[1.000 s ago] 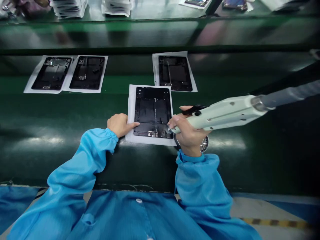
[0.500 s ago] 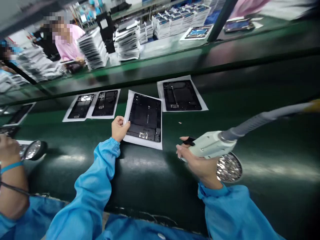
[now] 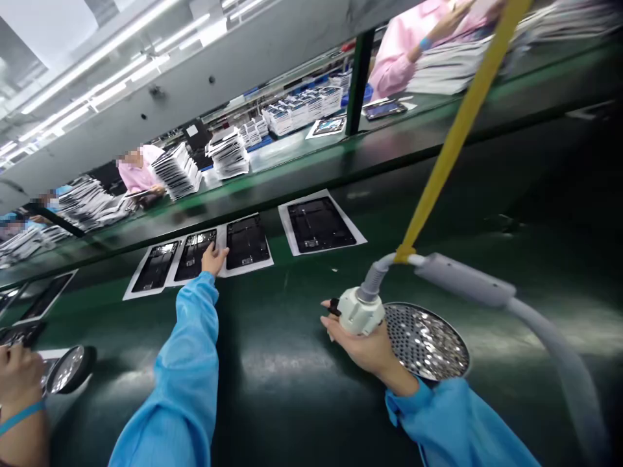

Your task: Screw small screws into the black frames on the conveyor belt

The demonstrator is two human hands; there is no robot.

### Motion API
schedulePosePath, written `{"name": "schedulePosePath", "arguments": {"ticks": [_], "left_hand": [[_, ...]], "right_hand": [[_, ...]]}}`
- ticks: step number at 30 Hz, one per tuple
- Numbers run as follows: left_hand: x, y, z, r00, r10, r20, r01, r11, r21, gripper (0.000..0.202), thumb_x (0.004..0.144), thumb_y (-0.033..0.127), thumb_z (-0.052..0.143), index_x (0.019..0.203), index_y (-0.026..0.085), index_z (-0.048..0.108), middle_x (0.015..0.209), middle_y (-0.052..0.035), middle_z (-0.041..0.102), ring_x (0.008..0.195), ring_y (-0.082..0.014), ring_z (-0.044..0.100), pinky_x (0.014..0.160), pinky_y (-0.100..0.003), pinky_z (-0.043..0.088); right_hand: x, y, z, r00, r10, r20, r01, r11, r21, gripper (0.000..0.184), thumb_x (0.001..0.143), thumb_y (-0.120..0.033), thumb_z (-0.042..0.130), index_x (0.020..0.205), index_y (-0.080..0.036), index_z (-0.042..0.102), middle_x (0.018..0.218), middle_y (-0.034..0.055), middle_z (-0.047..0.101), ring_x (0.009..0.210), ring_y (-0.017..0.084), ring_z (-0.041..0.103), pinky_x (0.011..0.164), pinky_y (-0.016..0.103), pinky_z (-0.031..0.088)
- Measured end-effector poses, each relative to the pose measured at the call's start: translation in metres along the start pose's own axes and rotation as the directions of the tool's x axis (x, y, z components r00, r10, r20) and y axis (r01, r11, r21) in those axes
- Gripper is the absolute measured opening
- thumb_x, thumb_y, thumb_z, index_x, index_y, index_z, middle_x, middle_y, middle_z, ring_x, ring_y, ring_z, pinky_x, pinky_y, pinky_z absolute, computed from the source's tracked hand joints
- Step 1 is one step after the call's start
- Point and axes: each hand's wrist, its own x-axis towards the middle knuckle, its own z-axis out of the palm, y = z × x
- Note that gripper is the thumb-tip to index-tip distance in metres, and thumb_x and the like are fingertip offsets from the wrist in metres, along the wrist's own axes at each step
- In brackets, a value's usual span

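Note:
My left hand reaches to the far side of the dark green bench. Its thumb and fingers are apart, and the thumb is at the left edge of a black tablet housing lying on a white sheet. Left of the hand lies another black housing, partly covered by the fingers. My right hand is wrapped around a pale hand tool with a black lever and a grey hose. Beside that wrist sits a round, shiny dish full of holes; whether it joins the tool I cannot tell.
More black housings on white sheets lie left and right. A yellow strap holds up the hose. At left, a co-worker's hand is beside a round shiny dish. Stacks of sheets stand on the raised shelf.
My left hand has moved the housing leftward and away, from a tilted hold to flat in the row; its fingers have spread. My right hand has turned the tool more upright. The view has tilted up.

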Motion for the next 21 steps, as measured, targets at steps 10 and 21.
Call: {"name": "schedulePosePath", "arguments": {"ticks": [10, 21], "left_hand": [[-0.011, -0.050, -0.090, 0.948, 0.027, 0.316, -0.236, 0.728, 0.644, 0.028, 0.067, 0.012, 0.068, 0.092, 0.021, 0.074, 0.108, -0.0084, 0.071, 0.113, -0.0318, 0.060, 0.100, -0.038, 0.044], [-0.005, -0.069, -0.096, 0.879, 0.043, 0.474, -0.426, 0.517, 0.743, 0.029, 0.092, 0.033, 0.057, 0.116, 0.017, 0.059, 0.119, -0.0090, 0.060, 0.103, -0.0205, 0.060, 0.088, -0.041, 0.053]], "right_hand": [[0.002, -0.017, 0.002, 1.000, -0.003, 0.029, 0.003, 1.000, 0.006, 0.029, 0.066, -0.035, 0.074, 0.085, -0.013, 0.070, 0.056, 0.0024, 0.063, 0.043, 0.015, 0.058, 0.043, 0.027, 0.051], [0.004, -0.025, 0.001, 0.999, 0.013, 0.039, -0.012, 1.000, -0.022, 0.023, 0.065, -0.035, 0.072, 0.076, -0.015, 0.066, 0.049, 0.0013, 0.059, 0.041, 0.016, 0.056, 0.044, 0.029, 0.052]]}}
